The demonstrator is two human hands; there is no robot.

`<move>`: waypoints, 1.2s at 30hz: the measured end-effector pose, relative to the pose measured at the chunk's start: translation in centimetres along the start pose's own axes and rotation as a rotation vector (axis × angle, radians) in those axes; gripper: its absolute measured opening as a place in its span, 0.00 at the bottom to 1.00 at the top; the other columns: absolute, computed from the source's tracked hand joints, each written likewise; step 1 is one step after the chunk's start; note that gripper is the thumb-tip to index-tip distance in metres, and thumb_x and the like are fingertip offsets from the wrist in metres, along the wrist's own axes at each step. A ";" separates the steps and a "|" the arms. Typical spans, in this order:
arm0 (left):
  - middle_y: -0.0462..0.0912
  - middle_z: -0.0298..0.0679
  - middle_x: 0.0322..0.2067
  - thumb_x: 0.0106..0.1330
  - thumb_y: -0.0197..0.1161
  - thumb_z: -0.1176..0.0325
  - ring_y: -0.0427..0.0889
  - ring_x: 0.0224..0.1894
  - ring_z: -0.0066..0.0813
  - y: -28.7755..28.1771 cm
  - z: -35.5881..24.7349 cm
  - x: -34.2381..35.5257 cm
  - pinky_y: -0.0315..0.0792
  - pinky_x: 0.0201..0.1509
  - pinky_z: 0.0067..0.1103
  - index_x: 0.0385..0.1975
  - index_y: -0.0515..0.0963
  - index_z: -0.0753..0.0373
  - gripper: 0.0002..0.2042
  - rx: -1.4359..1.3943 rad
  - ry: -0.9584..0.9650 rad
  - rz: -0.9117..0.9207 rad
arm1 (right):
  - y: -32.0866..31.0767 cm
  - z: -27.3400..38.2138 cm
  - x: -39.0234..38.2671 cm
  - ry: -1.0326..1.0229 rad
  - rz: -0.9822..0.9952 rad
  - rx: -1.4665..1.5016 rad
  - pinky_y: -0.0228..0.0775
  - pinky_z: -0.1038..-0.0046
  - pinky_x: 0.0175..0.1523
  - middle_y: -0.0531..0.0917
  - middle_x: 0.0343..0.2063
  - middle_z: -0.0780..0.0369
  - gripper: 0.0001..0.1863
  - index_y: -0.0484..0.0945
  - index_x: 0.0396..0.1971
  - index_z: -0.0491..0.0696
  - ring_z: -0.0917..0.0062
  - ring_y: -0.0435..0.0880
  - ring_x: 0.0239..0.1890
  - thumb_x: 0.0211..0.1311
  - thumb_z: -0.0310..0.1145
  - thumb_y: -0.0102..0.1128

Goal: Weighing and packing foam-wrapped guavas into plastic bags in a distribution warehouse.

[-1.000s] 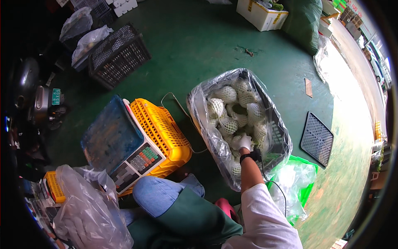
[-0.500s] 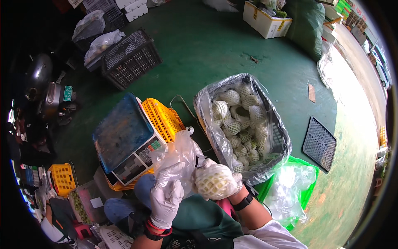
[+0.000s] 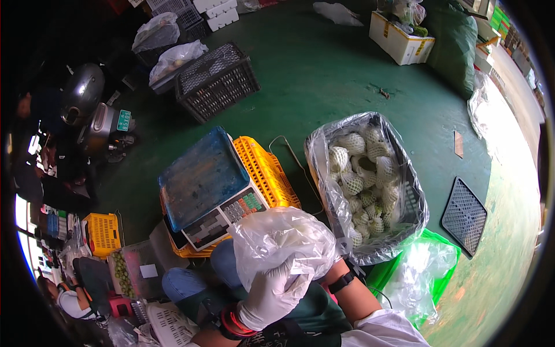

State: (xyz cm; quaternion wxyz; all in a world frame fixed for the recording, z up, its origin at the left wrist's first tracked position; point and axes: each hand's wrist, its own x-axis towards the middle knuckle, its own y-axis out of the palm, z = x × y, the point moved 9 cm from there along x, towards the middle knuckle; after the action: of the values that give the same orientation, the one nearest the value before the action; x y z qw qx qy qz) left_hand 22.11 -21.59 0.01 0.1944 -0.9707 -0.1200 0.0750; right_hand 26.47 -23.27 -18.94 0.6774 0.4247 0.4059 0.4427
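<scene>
My left hand, in a white glove, has its fingers curled onto a crumpled clear plastic bag held over my lap. My right hand is at the bag's right side, its fingers hidden by the plastic; what it holds cannot be made out. Beyond the bag, a dark bin lined with plastic holds several round pieces of produce in white foam nets. Just beyond my hands, a scale with a blue pan rests on yellow crates.
A green tray with plastic and a black grid mat lie at right. Dark crates, a foam box and a green sack stand behind. A parked scooter and another person are at left.
My right hand left the bin and came up with a netted piece, which is now hidden from view. The plastic bag now covers that hand's fingers. The camera's view has shifted left.
</scene>
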 end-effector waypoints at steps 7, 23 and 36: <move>0.81 0.49 0.34 0.65 0.58 0.65 0.81 0.32 0.49 4.8 -3.8 -1.3 0.74 0.35 0.34 0.50 0.75 0.60 0.14 -0.077 0.147 0.160 | -4.9 -0.6 2.5 -0.055 -0.222 -0.434 0.64 0.64 0.60 0.74 0.49 0.54 0.34 0.63 0.57 0.42 0.62 0.73 0.50 0.52 0.38 0.66; 0.84 0.40 0.44 0.66 0.52 0.77 0.82 0.41 0.25 -1.8 21.4 7.2 0.73 0.47 0.18 0.47 0.77 0.66 0.12 -0.553 -0.533 -0.185 | -2.6 9.8 -9.4 0.634 -0.302 -2.676 0.74 0.63 0.32 0.83 0.20 0.59 0.16 0.83 0.24 0.52 0.63 0.84 0.27 0.61 0.47 0.53; 0.77 0.44 0.51 0.63 0.58 0.74 0.80 0.49 0.38 6.6 14.9 8.7 0.71 0.54 0.25 0.59 0.70 0.56 0.22 -0.025 -0.083 0.122 | -24.1 27.0 11.0 -0.159 -1.240 -1.855 0.69 0.60 0.55 0.71 0.50 0.43 0.40 0.64 0.58 0.50 0.49 0.74 0.50 0.42 0.41 0.71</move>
State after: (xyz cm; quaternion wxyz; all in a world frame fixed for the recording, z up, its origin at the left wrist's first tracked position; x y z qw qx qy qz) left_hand 28.94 -19.85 -17.09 0.1722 -0.9746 -0.0695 0.1254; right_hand 60.68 -24.69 -34.98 0.8595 -0.4937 0.0155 0.1313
